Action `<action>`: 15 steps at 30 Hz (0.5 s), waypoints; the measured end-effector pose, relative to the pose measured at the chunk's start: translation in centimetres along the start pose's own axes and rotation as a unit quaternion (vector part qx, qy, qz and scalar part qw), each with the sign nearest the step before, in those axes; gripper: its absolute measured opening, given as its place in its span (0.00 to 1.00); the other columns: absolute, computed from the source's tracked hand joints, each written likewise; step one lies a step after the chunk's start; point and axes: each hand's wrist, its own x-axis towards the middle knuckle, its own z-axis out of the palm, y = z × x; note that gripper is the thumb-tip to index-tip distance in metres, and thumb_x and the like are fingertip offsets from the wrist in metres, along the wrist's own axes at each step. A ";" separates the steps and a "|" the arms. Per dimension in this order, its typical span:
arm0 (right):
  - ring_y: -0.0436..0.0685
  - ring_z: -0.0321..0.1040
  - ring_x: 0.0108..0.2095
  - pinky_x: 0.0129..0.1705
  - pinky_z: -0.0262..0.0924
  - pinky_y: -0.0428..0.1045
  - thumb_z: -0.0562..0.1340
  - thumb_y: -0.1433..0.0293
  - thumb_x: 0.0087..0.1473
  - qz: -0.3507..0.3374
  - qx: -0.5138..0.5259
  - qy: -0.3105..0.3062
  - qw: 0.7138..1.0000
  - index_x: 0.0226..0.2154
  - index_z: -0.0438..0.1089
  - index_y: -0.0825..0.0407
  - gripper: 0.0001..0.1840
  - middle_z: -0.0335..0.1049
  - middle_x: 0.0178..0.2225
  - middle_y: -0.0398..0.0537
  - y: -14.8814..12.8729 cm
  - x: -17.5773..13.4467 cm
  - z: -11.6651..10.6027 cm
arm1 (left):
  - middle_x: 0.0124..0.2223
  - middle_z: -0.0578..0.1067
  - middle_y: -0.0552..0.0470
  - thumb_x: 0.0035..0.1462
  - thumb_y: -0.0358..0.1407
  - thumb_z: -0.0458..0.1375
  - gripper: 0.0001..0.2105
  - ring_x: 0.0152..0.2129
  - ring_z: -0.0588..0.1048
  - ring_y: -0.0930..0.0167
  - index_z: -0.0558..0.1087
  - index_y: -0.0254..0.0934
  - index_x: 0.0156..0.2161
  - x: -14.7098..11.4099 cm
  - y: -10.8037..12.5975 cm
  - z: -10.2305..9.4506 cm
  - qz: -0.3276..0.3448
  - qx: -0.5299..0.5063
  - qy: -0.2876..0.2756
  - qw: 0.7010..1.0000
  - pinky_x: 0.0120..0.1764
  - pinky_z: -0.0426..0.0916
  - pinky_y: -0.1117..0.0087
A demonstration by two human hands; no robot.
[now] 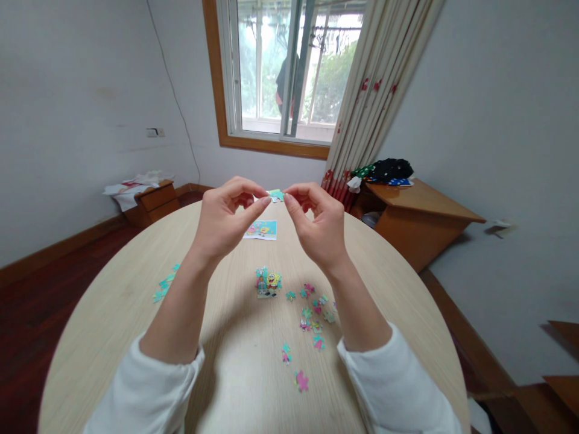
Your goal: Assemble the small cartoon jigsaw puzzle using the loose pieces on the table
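Observation:
My left hand (230, 214) and my right hand (316, 220) are raised over the far part of the table, both closed in a pinch. Between their fingertips is a small cluster of teal jigsaw puzzle pieces (276, 196), gripped from either side. Below my hands, a picture card (262, 230) lies on the table, partly covered by my left hand. Nearer to me sits a joined puzzle section (268, 283) showing a yellow square cartoon figure beside a teal one. Loose pink and teal puzzle pieces (307, 313) are scattered to its right, some close to my right forearm.
More teal pieces (165, 283) lie at the left of the round wooden table (113, 349), beside my left forearm. Beyond the table stand a small drawer cabinet (156, 202) on the left and a wooden desk (416, 211) with piled cloth on the right.

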 end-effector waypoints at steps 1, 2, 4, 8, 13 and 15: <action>0.50 0.67 0.29 0.33 0.59 0.48 0.60 0.65 0.57 0.002 0.000 0.000 1.000 0.31 0.69 0.50 0.07 0.72 0.28 0.42 0.0 0.0 0.0 | 0.29 0.75 0.52 0.46 0.39 0.65 0.08 0.25 0.70 0.74 0.74 0.37 0.26 0.0 0.1 0.0 0.000 -0.001 -0.001 1.000 0.31 0.66 0.72; 0.50 0.67 0.30 0.33 0.59 0.48 0.60 0.65 0.57 0.004 0.000 0.000 1.000 0.31 0.70 0.50 0.07 0.72 0.28 0.42 0.1 0.0 0.0 | 0.29 0.75 0.52 0.46 0.39 0.65 0.08 0.25 0.70 0.74 0.74 0.37 0.26 -0.1 0.1 0.0 0.000 -0.002 -0.002 1.000 0.31 0.66 0.72; 0.50 0.67 0.30 0.33 0.59 0.48 0.60 0.65 0.57 0.006 0.001 -0.002 1.000 0.31 0.70 0.50 0.07 0.72 0.28 0.42 0.1 0.0 0.0 | 0.29 0.74 0.52 0.46 0.38 0.65 0.07 0.25 0.70 0.74 0.74 0.37 0.26 -0.1 0.1 0.0 0.003 -0.006 -0.002 1.000 0.31 0.66 0.72; 0.50 0.67 0.30 0.33 0.59 0.48 0.60 0.67 0.57 0.004 0.004 -0.002 1.000 0.31 0.70 0.50 0.06 0.72 0.29 0.42 0.0 0.0 0.0 | 0.28 0.74 0.52 0.47 0.37 0.64 0.06 0.25 0.70 0.74 0.74 0.37 0.26 -0.1 0.0 0.0 0.014 -0.013 -0.003 1.000 0.31 0.66 0.72; 0.50 0.66 0.30 0.33 0.59 0.48 0.60 0.65 0.57 0.006 0.013 -0.003 1.000 0.31 0.69 0.50 0.06 0.72 0.28 0.42 -0.1 0.0 0.0 | 0.28 0.74 0.53 0.47 0.38 0.64 0.07 0.25 0.70 0.74 0.73 0.37 0.26 0.0 0.0 0.0 -0.002 0.006 0.002 1.000 0.30 0.66 0.72; 0.50 0.66 0.29 0.33 0.59 0.48 0.60 0.64 0.57 0.009 0.015 -0.002 1.000 0.30 0.69 0.50 0.08 0.71 0.28 0.42 -0.1 0.0 0.1 | 0.27 0.73 0.53 0.48 0.39 0.64 0.08 0.24 0.70 0.74 0.73 0.36 0.26 0.0 0.0 0.0 -0.010 0.004 0.006 1.000 0.30 0.66 0.72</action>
